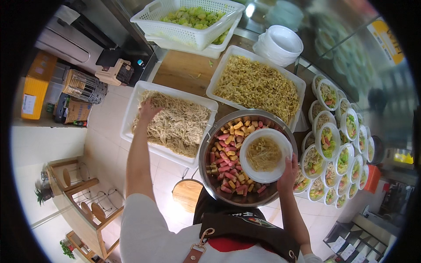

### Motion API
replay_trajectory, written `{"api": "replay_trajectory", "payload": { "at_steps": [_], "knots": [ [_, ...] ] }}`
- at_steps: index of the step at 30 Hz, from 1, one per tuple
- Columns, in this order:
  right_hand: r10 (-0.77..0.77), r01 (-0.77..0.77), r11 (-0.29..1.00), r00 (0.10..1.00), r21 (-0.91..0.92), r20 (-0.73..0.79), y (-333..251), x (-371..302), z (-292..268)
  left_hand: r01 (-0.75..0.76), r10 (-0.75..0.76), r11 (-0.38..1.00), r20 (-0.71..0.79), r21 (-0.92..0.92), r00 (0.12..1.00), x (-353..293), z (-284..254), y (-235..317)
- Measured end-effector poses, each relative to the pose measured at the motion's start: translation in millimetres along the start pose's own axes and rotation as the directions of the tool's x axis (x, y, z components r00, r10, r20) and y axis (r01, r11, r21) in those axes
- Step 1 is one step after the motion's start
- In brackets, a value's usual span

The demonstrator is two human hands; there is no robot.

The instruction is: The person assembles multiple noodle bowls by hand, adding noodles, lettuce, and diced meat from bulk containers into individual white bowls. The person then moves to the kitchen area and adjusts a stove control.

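Note:
My left hand (149, 111) reaches into a white tray of pale thin noodles (184, 120), thumb and fingers apart, with the fingertips touching the noodles. My right hand (288, 174) grips the right rim of a round white bowl (248, 169). Some thin yellowish strands, perhaps bean sprouts (264, 154), lie in the bottom of that bowl. It is held over a large steel basin (205, 186) that contains cut pink sausage pieces (224, 163) and golden-brown chunks (238, 128). The bowl hides part of the basin's contents.
Behind the basin stands a white tray of chopped yellowish sprouts (258, 85). Cut lettuce fills a white basket (175, 33) at the far left. Stacked empty white bowls (280, 44) sit at the back. Many filled bowls (329, 138) are piled on the right.

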State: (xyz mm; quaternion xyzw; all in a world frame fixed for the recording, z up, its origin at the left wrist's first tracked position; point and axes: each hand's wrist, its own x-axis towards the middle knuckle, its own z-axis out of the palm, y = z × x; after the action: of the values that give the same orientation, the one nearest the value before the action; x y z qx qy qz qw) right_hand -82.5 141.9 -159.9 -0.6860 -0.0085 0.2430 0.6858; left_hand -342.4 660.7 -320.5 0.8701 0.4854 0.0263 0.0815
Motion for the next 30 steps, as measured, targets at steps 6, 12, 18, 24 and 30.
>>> {"api": "replay_trajectory", "payload": {
  "at_steps": [6, 12, 18, 24, 30],
  "knots": [
    [-0.031, 0.027, 0.997, 0.998, 0.073, 0.054, -0.3, 6.1, 13.3, 0.081, -0.080, 0.997, 0.113, -0.011, 0.990, -30.5, 7.0, 76.4],
    [-0.091, 0.075, 0.987, 0.990, 0.141, 0.109, -11.3, 5.2, 19.0, -0.161, 0.109, 0.945, -0.189, -0.284, 0.976, -58.3, -56.7, 68.1],
    [-0.082, 0.049, 0.977, 0.985, 0.207, 0.151, -15.4, -1.8, 10.1, 0.059, -0.005, 0.553, 0.067, -0.831, 0.998, -58.0, -163.4, 74.0],
    [-0.114, 0.033, 0.947, 0.965, 0.321, 0.236, -12.5, -1.7, 19.8, 0.016, 0.167, 0.424, 0.096, -0.905, 0.981, -98.2, -286.0, 143.8],
    [-0.110, -0.013, 0.922, 0.949, 0.388, 0.294, -19.6, -8.2, 49.4, -0.009, 0.487, 0.371, 0.187, -0.928, 0.853, -150.9, -352.5, 243.1]
  ]
}}
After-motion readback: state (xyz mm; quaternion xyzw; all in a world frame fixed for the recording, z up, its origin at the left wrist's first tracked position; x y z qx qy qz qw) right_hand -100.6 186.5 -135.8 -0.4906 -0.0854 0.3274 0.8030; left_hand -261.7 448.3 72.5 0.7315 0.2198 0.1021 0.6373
